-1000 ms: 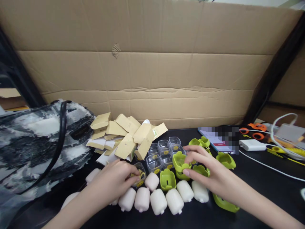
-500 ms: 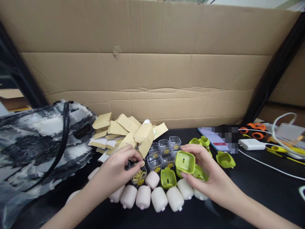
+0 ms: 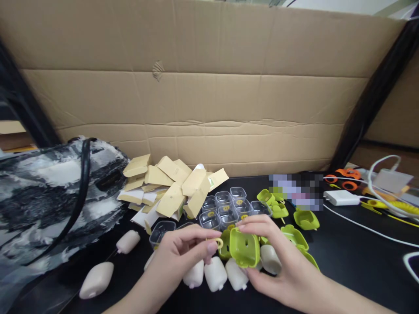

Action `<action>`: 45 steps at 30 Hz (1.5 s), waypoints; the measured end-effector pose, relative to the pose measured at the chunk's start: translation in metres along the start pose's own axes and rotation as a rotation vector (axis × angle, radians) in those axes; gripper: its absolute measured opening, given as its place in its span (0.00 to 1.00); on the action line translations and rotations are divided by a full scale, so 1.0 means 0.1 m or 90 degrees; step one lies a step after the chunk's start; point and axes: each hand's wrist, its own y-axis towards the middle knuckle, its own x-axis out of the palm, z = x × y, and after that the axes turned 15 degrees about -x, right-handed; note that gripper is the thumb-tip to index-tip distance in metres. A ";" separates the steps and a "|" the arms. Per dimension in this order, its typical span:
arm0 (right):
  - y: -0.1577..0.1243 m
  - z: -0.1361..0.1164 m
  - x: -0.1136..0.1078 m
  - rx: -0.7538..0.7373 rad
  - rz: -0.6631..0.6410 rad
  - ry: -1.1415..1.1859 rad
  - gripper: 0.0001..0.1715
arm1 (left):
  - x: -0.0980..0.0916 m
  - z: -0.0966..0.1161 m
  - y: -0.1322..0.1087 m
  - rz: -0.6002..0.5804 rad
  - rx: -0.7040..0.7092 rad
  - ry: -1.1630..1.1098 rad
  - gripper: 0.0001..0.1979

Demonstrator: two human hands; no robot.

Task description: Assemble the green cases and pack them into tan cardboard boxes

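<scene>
My left hand [image 3: 183, 255] pinches a small pale-yellow loop [image 3: 220, 243] between thumb and fingertips. Just to its right, my right hand [image 3: 278, 257] grips a lime-green square cup [image 3: 245, 249] by its sides, its hollow face with a small slot turned towards me. The loop and this cup are apart. Another green cup [image 3: 225, 247] lies behind, partly covered by the held one. Several cream barrel-shaped pieces [image 3: 216, 274] with small end pegs line the table below my hands. Beyond them stand clear plastic cups [image 3: 228, 214] with yellow face stickers.
Small kraft boxes [image 3: 172, 198] are heaped at the back left, near a black-and-white bag [image 3: 59, 192]. More green cups [image 3: 306, 219] lie to the right. Farther right are a white charger [image 3: 342, 197], cables and orange-handled tools [image 3: 348, 176]. A cardboard wall [image 3: 209, 100] closes the back.
My left hand has lifted the yellow loop from the clear cup of loops and moved right. My right hand has brought the green cup lower and slightly left, so both hands are closer together.
</scene>
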 end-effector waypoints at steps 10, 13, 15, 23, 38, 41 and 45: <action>0.04 -0.07 0.12 -0.033 0.014 -0.016 0.36 | 0.08 -0.05 -0.11 -0.025 0.084 0.083 0.02; 0.06 -0.10 0.16 -0.049 0.031 -0.016 0.35 | 0.10 -0.02 -0.12 0.005 0.164 0.176 0.04; 0.08 -0.12 0.17 -0.060 0.035 -0.007 0.35 | 0.11 -0.02 -0.12 0.044 0.224 0.206 0.04; 0.10 -0.15 0.15 -0.077 0.048 -0.027 0.33 | 0.13 0.00 -0.12 0.096 0.247 0.267 0.04; 0.10 -0.16 0.13 -0.122 0.025 -0.052 0.26 | 0.06 -0.02 -0.08 0.050 0.539 0.446 0.10; 0.08 -0.16 0.13 -0.132 0.005 -0.063 0.25 | 0.04 0.02 -0.08 0.038 0.583 0.518 0.09; 0.07 -0.16 0.11 -0.143 -0.005 -0.074 0.24 | 0.03 0.07 -0.08 0.032 0.632 0.611 0.09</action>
